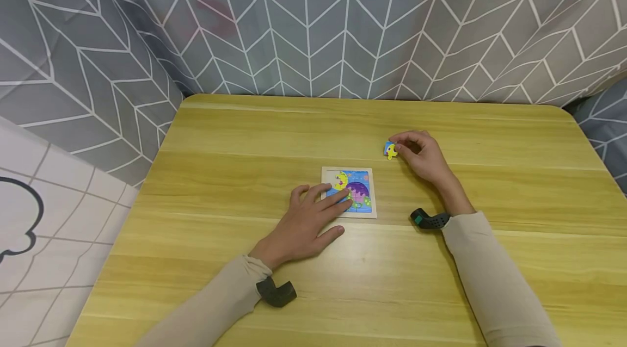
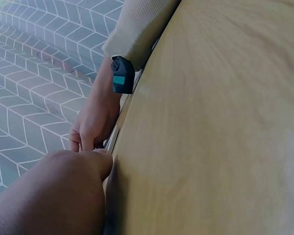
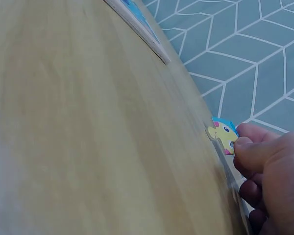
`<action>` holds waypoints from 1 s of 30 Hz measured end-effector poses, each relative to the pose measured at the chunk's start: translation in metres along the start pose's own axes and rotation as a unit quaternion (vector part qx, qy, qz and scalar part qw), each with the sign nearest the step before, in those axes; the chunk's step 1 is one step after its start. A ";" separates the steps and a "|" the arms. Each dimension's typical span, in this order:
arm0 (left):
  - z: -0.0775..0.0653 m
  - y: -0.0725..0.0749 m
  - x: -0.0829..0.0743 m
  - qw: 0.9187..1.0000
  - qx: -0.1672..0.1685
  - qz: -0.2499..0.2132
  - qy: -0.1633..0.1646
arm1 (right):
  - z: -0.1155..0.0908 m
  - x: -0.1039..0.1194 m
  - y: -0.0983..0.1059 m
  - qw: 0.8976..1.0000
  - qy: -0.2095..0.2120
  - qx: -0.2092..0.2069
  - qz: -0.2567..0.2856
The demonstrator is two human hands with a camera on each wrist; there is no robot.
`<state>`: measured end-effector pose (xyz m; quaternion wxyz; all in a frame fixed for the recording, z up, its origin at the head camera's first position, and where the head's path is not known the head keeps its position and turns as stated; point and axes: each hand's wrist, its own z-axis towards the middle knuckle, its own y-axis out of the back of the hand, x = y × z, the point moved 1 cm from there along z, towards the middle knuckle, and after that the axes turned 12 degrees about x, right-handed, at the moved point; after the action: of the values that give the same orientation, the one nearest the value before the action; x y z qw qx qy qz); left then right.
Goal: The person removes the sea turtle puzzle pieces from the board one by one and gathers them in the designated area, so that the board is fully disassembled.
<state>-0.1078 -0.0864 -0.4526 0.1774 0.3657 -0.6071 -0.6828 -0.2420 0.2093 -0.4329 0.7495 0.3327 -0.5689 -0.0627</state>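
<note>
A small jigsaw puzzle (image 1: 364, 175) in a pale wooden frame lies on the table, with a purple and yellow cartoon picture on blue. Its upper left corner shows bare backing. My left hand (image 1: 308, 222) rests on the puzzle's left side, fingers spread and fairly straight, hiding part of the picture. Beyond the puzzle's upper right, my right hand (image 1: 423, 159) pinches a puzzle piece (image 1: 390, 150) between thumb and fingers. The right wrist view shows that piece in yellow and blue with a printed eye, near the tabletop. In the left wrist view, my left hand (image 2: 59, 191) hides the puzzle.
The wood-grain table (image 1: 235, 140) has rounded far corners. Behind it hangs a grey curtain (image 1: 303, 26) with white zigzag lines. White tile-patterned cloth (image 1: 59, 227) lies to the left. Each wrist wears a dark band (image 1: 276, 291).
</note>
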 end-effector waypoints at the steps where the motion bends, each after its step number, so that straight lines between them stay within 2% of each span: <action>1: 0.000 0.000 0.000 1.000 0.000 0.000 0.002 | -0.001 0.004 0.000 1.000 0.012 -0.002 -0.005; 4: 0.000 0.000 0.000 1.000 0.002 -0.002 0.006 | 0.001 0.003 -0.002 0.999 0.022 -0.013 -0.025; 9: 0.000 0.000 -0.001 1.000 0.000 -0.001 0.008 | 0.008 -0.021 -0.002 0.998 0.021 -0.030 -0.051; 16: 0.000 0.000 -0.001 1.000 -0.001 -0.004 0.006 | 0.010 -0.024 -0.002 0.997 0.026 -0.043 -0.061; 20: 0.000 0.001 -0.001 1.000 -0.003 -0.011 0.003 | 0.008 -0.023 -0.002 0.997 0.014 -0.036 -0.066; 30: 0.000 0.002 -0.001 1.000 0.001 -0.011 0.009 | 0.006 -0.020 -0.002 0.995 -0.014 0.018 -0.102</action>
<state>-0.1076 -0.0859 -0.4508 0.1751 0.3785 -0.6023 -0.6807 -0.2534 0.2152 -0.4493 0.7254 0.4011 -0.5434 -0.1330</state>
